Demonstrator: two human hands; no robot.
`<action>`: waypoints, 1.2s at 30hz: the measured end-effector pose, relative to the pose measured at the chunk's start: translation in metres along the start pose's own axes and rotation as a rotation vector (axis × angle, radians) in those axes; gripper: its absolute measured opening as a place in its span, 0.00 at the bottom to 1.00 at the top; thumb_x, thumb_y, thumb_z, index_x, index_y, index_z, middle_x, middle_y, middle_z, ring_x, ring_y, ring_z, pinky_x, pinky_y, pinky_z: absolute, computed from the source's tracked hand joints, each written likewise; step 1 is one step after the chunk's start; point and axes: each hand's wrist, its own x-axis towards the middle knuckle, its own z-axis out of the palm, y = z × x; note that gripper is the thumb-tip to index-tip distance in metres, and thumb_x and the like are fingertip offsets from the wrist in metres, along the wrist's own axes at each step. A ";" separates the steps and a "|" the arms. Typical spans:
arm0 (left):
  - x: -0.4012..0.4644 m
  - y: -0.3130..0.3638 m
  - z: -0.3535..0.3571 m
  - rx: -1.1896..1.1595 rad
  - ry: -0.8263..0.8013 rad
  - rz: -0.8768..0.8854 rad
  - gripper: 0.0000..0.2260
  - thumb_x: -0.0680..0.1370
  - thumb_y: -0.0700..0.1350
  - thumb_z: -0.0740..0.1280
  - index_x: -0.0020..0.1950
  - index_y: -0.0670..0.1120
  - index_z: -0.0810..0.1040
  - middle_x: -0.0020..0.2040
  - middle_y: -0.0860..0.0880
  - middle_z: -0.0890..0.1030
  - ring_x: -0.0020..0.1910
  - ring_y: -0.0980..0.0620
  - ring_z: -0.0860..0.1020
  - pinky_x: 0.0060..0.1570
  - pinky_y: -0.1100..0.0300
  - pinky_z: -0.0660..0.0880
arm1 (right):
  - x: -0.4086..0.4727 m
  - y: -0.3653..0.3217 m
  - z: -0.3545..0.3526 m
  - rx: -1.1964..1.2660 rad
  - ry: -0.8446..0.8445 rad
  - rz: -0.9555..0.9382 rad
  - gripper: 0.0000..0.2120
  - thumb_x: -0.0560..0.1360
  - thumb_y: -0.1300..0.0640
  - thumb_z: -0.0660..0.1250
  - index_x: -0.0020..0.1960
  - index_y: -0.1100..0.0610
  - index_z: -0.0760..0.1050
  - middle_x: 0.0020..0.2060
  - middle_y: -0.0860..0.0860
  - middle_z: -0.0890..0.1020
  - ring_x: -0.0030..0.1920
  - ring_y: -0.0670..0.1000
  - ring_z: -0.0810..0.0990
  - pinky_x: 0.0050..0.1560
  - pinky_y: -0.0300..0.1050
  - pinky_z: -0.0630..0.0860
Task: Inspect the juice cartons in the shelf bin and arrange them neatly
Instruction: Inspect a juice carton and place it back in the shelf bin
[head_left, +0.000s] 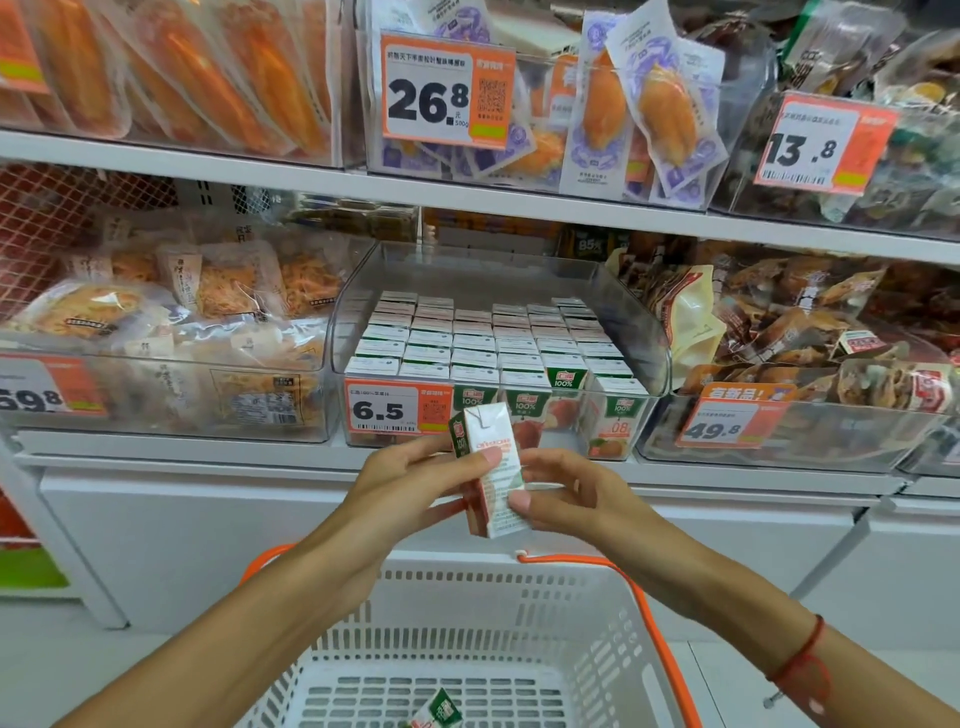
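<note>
Lying at the bottom edge of the view, a second carton (439, 713) with a green top rests on the floor of a white slotted basket (592, 618) with orange handles; only part of it shows. Above the basket, both hands meet around one small juice carton (491, 470), held in the air in front of the shelf edge and slightly tilted. The left hand (410, 480) grips it from the left, its thumb pressed on the white printed face and its fingers curled behind. The right hand (566, 493) pinches the carton's right edge, thumb in front near the lower corner. A red cord circles the right wrist (802, 654). The carton is white on the side turned to the camera, covered with small print under a red logo; its left side is green with "100%", and the base is reddish.

Just behind the hands stands the clear shelf bin (631, 312), on the middle shelf, between bins of bagged snacks. A price tag (397, 409) reading 6.5 is fixed to its front left. Inside, cartons stand upright in about six columns, with roughly seven or eight rows; the far rows blur, so no exact count. The front row (524, 400) shows green bands and fruit pictures through the bin wall, with a gap at the front right.

On the upper shelf, tags read 26.8 (447, 96) and 13.8 (823, 143).
</note>
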 end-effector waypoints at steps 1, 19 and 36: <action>0.000 0.001 0.001 -0.022 0.006 0.004 0.14 0.73 0.45 0.73 0.59 0.49 0.81 0.49 0.51 0.86 0.49 0.55 0.84 0.47 0.67 0.80 | -0.001 -0.001 -0.001 0.003 -0.072 0.015 0.23 0.71 0.46 0.74 0.65 0.48 0.75 0.59 0.46 0.82 0.59 0.45 0.81 0.64 0.47 0.74; 0.003 -0.022 0.010 0.207 0.175 0.047 0.15 0.70 0.50 0.76 0.54 0.54 0.79 0.49 0.55 0.84 0.48 0.58 0.83 0.45 0.63 0.80 | -0.001 0.012 0.021 -0.269 0.362 -0.126 0.23 0.60 0.46 0.81 0.52 0.47 0.78 0.41 0.44 0.83 0.42 0.42 0.80 0.44 0.45 0.82; 0.003 -0.011 0.004 0.146 0.011 0.186 0.14 0.72 0.41 0.75 0.55 0.51 0.79 0.49 0.56 0.85 0.44 0.61 0.83 0.35 0.75 0.74 | 0.003 0.004 -0.023 -0.144 -0.021 -0.202 0.22 0.72 0.44 0.66 0.65 0.44 0.74 0.57 0.39 0.82 0.59 0.41 0.79 0.60 0.36 0.75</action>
